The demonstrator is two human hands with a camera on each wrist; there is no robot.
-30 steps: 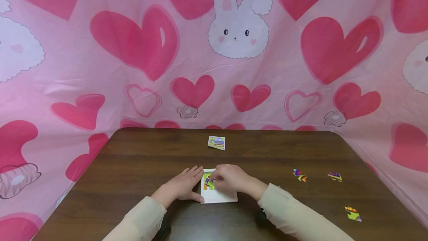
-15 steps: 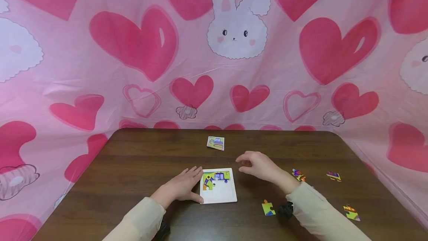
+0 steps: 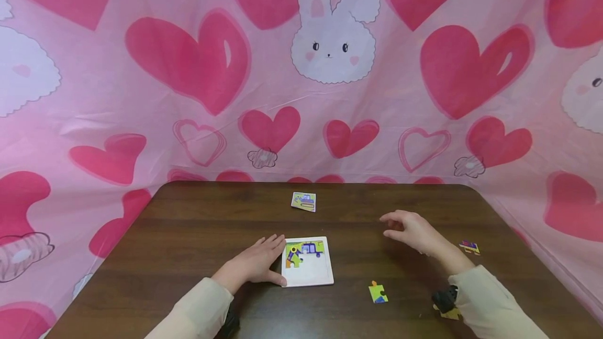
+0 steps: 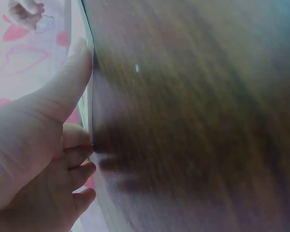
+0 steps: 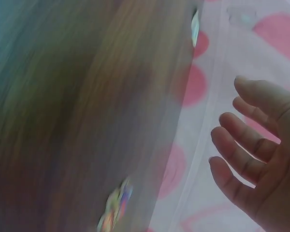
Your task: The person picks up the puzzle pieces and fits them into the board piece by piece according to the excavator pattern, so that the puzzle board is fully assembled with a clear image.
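Shifted since half a second ago: right hand (image 3: 412,232), now further right and well apart from the tray; left hand (image 3: 255,263) unmoved.

Contents of the brown surface (image 3: 202,245), left to right:

Left hand: fingers extended along the tray's left side, thumb at its near corner, nothing gripped. Likely fault: a sideways push, which could slide the tray and loosen its contents.

White tray (image 3: 311,276): before the person, touching the left hand. About square, no clear long axis; sides run roughly with the surface's edges. Fitted pieces (image 3: 293,261) take up the back and left, printed picture upright to the person, blue cab to the right.

Picture card (image 3: 303,201): behind the tray, slightly turned, long axis left to right.

Near loose piece (image 3: 378,294): right of the tray. Likely fault: a jam, if set in wrongly turned. Orange knob points to the far edge; long axis front to back.

Right hand: fingers apart and loosely curved, holding nothing.

Part-covered piece (image 3: 452,315): below the dark wrist device (image 3: 445,297) in the head view. Likely fault: being dragged, should the wrist sink onto it. Direction cannot be told.

Far loose piece (image 3: 469,247): right of the right hand, long axis left to right, slanting slightly nearer at its right end
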